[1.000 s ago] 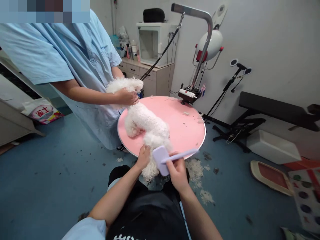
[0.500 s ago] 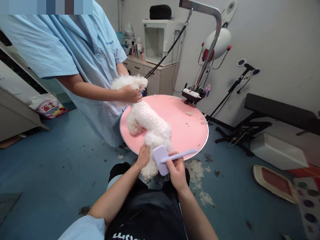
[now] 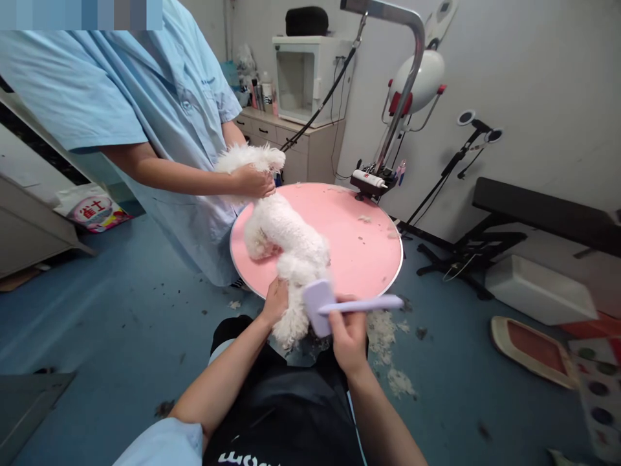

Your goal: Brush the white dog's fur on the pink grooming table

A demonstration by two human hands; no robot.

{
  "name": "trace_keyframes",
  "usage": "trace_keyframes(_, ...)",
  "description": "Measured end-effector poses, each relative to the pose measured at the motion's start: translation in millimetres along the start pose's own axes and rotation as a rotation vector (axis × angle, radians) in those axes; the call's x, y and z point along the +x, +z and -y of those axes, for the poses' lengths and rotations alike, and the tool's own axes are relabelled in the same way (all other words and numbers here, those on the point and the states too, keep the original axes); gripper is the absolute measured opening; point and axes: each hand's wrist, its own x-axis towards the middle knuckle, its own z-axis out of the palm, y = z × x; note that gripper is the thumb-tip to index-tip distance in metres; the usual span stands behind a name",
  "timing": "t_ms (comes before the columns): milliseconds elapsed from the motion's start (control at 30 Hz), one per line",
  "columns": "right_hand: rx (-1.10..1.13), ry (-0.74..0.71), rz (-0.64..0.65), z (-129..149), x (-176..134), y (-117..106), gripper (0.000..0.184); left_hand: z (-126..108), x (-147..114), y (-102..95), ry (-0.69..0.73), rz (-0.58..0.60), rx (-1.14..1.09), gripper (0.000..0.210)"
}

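Observation:
A white curly-coated dog [image 3: 291, 223] is on the round pink grooming table [image 3: 356, 249], its rear towards me. My left hand [image 3: 275, 303] is closed round the dog's hind leg, which hangs past the near edge of the table; the fingertips are partly hidden in fur. In my right hand [image 3: 350, 336] is a lavender slicker brush [image 3: 317, 305], gripped by its handle. The brush's flat back faces me, close beside the hind leg; whether its pins touch the fur I cannot tell. Across the table, a co-worker's hand [image 3: 252, 180] holds the dog's head.
A bent metal grooming arm [image 3: 418, 48] rises at the table's far edge, with a black strap [image 3: 323, 103] running down towards the dog. A tool holder with a white tube [image 3: 369, 179] sits at its base. Fur clumps [image 3: 383, 336] litter the blue floor. A black bench [image 3: 543, 217] stands at right.
The brush has moved slightly right and its handle now points more level. My left hand stays on the hind leg. The co-worker's hand keeps its place at the dog's head.

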Motion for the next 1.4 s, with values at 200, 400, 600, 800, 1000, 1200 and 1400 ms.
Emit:
trace_keyframes(200,-0.041,-0.016,-0.136,-3.9,3.5,-1.7,0.029,-6.9,-0.6,1.0,-0.038,0.004,0.032,0.037)
trace_keyframes(400,-0.067,0.004,-0.103,3.7,11.8,-5.7,0.026,-6.3,-0.4,-1.7,-0.064,0.009,0.022,0.031)
trace_keyframes(600,-0.018,0.099,0.044,1.6,11.6,-6.7,0.024,-9.0,-0.8,-1.5,-0.073,-0.026,0.052,0.028)
trace_keyframes(800,0.01,0.099,0.053,-0.7,12.7,-4.0,0.026,-17.4,-1.0,0.1,-0.083,-0.037,0.075,0.03)
trace_keyframes(1000,0.06,0.093,-0.006,-1.3,17.7,-2.2,0.026,-22.9,-2.8,-1.6,-0.158,-0.08,0.127,0.035)
trace_keyframes(1200,0.028,0.058,-0.096,-6.3,15.1,1.3,0.027,-29.1,-6.7,0.7,-0.27,-0.066,0.059,0.039)
trace_keyframes(1400,-0.01,0.051,-0.117,-2.9,9.6,2.3,0.029,-26.4,-9.6,1.5,-0.296,-0.044,-0.048,0.044)
